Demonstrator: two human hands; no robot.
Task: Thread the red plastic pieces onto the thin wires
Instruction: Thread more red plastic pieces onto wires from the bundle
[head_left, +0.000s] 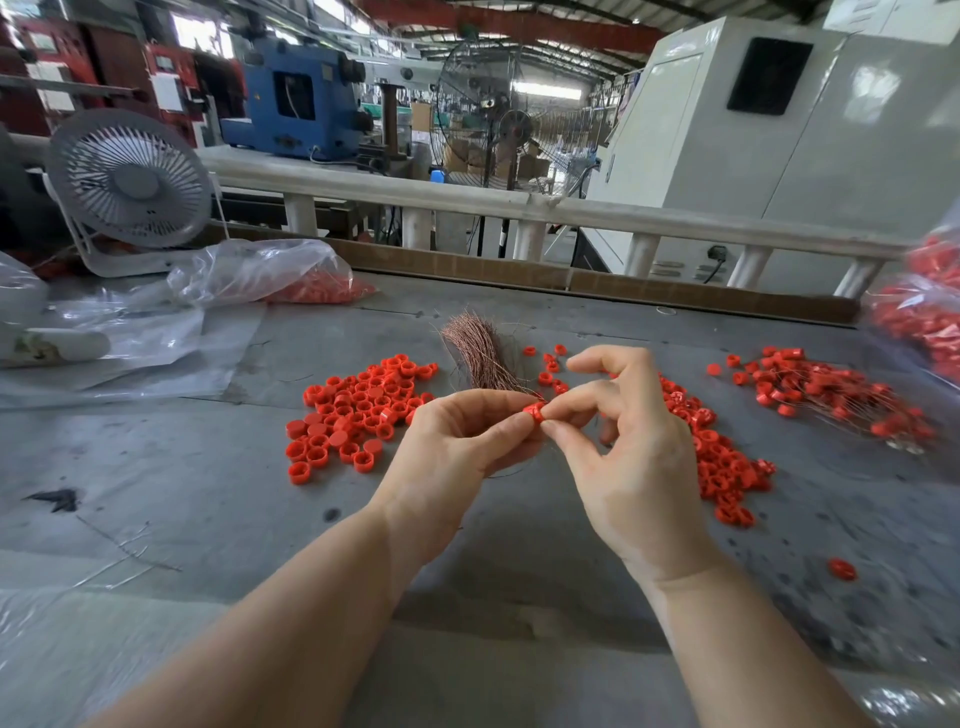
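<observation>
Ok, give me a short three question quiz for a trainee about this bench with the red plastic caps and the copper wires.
1. True or false: both hands pinch one small red plastic cap.
2. The bundle of thin copper wires lies: A) beyond the hands, B) inside the clear plastic bag.
3. Which hand has the white desk fan on its side?

Key: 1 true, left hand and right hand. 2 A. 3 left.

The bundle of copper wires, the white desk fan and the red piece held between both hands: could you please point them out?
bundle of copper wires (480, 358), head view, middle of the strands.
white desk fan (130, 179), head view, hub of the grille.
red piece (535, 414), head view, its visible side between the fingertips.
</observation>
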